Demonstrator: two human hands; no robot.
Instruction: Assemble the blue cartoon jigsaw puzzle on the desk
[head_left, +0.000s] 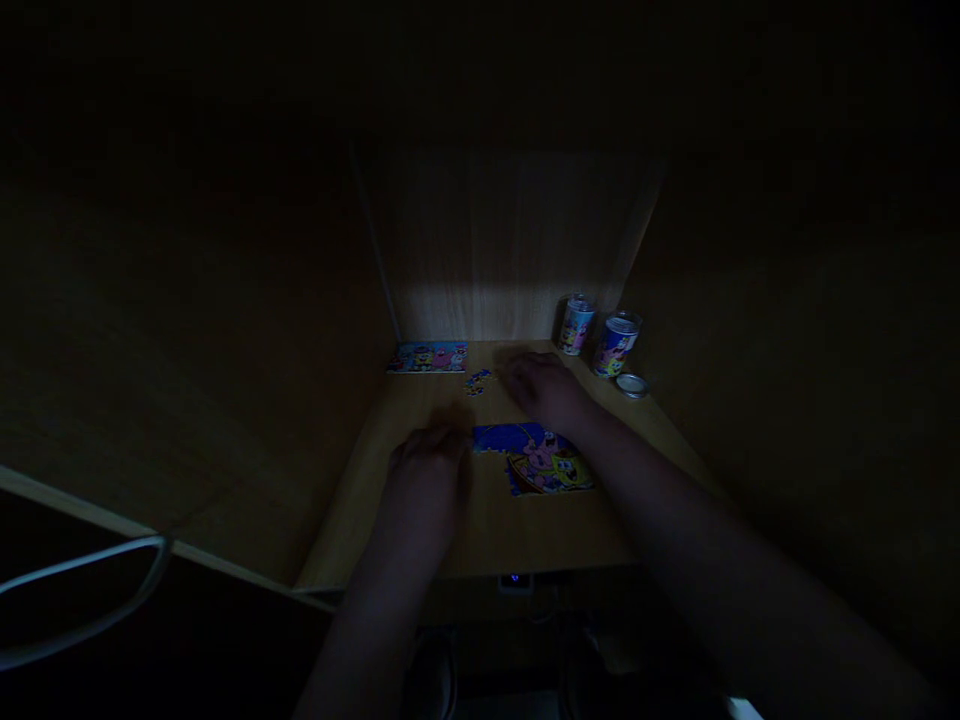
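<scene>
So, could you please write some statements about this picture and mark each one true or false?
1. The unfinished SpongeBob jigsaw has a gap at its lower left. True.
2. The two cartoon-printed cans stand at the back left. False: they stand at the back right.
3. The left hand is at the jigsaw's left edge. True.
4. The right hand touches the round metal lid. False: it is apart from it, nearer the loose jigsaw pieces.

I can read no words or numbers here. The cans [616,347] right of my right fingers [520,372] and the puzzle [551,465] beside my left fingers [442,441] show too dimly for lettering.
</scene>
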